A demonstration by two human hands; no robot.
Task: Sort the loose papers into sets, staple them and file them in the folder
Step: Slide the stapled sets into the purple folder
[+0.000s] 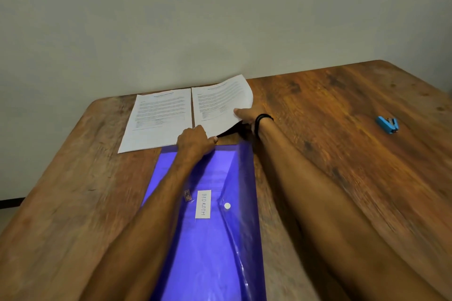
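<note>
Printed paper set (221, 105) at the far side of wooden table (354, 110), right edge curled upward. Gripped at that raised edge by right hand (247, 116), thumb on top, black wristband (262, 121) at the wrist; pinched at the near corner by left hand (195, 139), fingers curled. Second paper set (156, 122) flat just beside it, to the left, untouched. Translucent blue folder (210, 247) with white label (203, 203) reading "BEDROOM", beneath the left forearm, just nearer than the papers. Blue stapler (387, 124) well apart, far right.

Papers (156, 120) behind folder (215, 239); stapler (387, 124) far right
</note>
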